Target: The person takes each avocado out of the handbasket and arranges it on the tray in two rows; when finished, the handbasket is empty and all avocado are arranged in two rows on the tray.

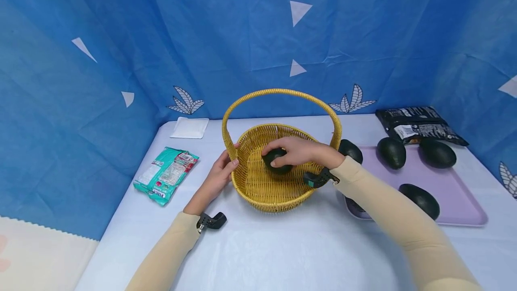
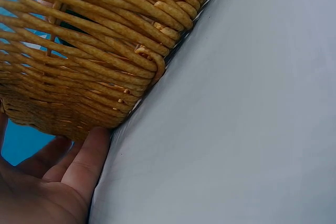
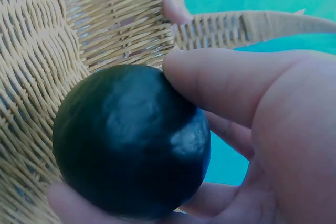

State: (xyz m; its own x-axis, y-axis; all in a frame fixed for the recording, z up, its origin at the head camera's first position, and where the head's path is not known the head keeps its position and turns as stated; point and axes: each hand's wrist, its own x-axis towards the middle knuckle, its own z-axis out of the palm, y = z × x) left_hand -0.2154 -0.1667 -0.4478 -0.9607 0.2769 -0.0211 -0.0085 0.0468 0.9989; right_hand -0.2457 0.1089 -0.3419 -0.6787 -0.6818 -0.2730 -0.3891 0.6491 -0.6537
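Observation:
A yellow wicker basket with a tall arched handle stands mid-table. At its left side my left hand holds the rim by the handle's base, thumb over the edge; in the left wrist view, fingers touch the weave from outside, low down. Inside the basket my right hand grips a dark green avocado. Thumb and fingers lie around that avocado in the right wrist view. Whether it touches the basket floor, I cannot tell.
To the right, a lilac tray carries several dark avocados, partly behind my right forearm. A black packet lies at the tray's back edge. On the left are a teal packet and a white square packet. Blue cloth hangs behind.

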